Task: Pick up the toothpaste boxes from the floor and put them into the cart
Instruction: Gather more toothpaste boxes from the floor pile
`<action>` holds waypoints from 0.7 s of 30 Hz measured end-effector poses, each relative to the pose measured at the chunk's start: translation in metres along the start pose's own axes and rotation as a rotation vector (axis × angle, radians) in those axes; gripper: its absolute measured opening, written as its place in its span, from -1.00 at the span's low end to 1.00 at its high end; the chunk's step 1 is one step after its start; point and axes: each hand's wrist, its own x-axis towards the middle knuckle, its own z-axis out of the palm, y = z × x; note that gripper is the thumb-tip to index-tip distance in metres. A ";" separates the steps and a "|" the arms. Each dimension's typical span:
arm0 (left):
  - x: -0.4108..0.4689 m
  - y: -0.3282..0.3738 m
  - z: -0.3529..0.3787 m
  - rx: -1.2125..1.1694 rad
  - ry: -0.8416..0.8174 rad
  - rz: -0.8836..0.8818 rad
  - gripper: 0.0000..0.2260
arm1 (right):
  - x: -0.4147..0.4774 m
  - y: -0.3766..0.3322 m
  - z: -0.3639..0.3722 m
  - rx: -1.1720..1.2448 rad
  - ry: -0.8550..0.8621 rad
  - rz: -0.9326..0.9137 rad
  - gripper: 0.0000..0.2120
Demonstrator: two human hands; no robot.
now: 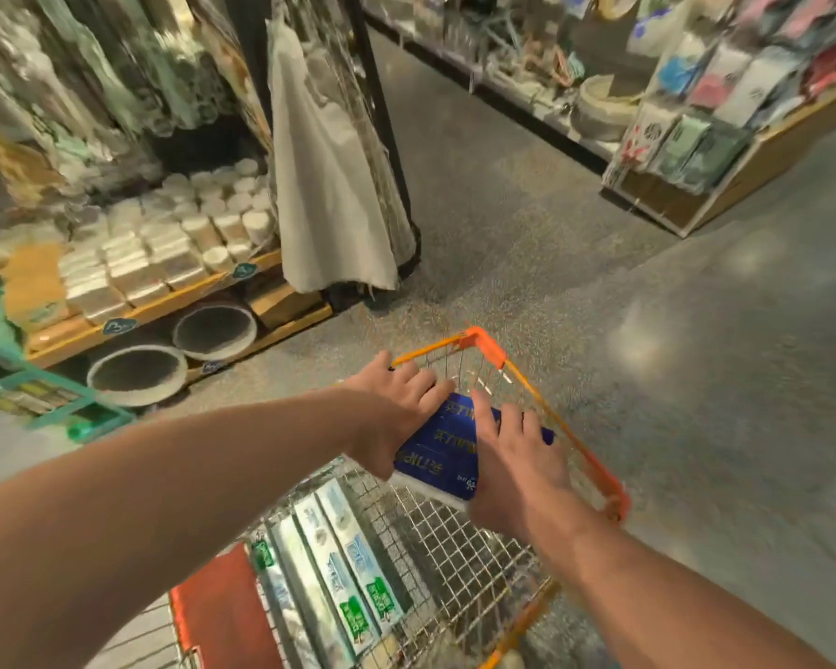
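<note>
A shop aisle with a speckled grey floor runs toward 12 o'clock. Shelves of white packs stand at 10 o'clock, with a pale hanging cloth beside them and a display rack at 2 o'clock. The wire cart with orange rails sits at 6 o'clock. A stack of blue toothpaste boxes is above the cart's far end, pressed between both hands. The left hand lies against its 9 o'clock side and the right hand against its 3 o'clock side. Both have fingers straight and spread, not curled. White-and-green toothpaste boxes lie flat in the cart's near end.
</note>
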 end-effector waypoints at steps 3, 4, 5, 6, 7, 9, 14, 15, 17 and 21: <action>0.028 -0.004 0.047 -0.004 -0.012 0.061 0.13 | 0.012 -0.017 0.044 0.067 -0.035 0.012 0.19; 0.036 -0.005 0.062 -0.004 -0.014 0.081 0.12 | 0.016 -0.022 0.055 0.094 -0.032 0.002 0.17; 0.044 -0.005 0.078 -0.002 -0.026 0.099 0.12 | 0.020 -0.026 0.067 0.119 -0.035 0.013 0.17; 0.051 -0.005 0.093 -0.003 -0.040 0.117 0.12 | 0.025 -0.030 0.081 0.142 -0.052 0.031 0.18; 0.057 -0.004 0.108 -0.006 -0.051 0.135 0.12 | 0.029 -0.035 0.094 0.156 -0.084 0.056 0.19; 0.069 -0.001 0.136 -0.005 -0.079 0.168 0.15 | 0.035 -0.046 0.120 0.162 -0.131 0.089 0.20; 0.082 0.002 0.190 0.032 -0.153 0.213 0.24 | 0.044 -0.075 0.176 0.123 -0.167 0.165 0.28; 0.084 0.002 0.199 0.048 -0.154 0.225 0.24 | 0.046 -0.082 0.185 0.123 -0.184 0.184 0.30; 0.089 0.000 0.215 0.083 -0.139 0.256 0.25 | 0.051 -0.095 0.199 0.150 -0.231 0.224 0.32; 0.098 -0.006 0.240 0.107 -0.121 0.299 0.25 | 0.057 -0.119 0.222 0.189 -0.235 0.327 0.43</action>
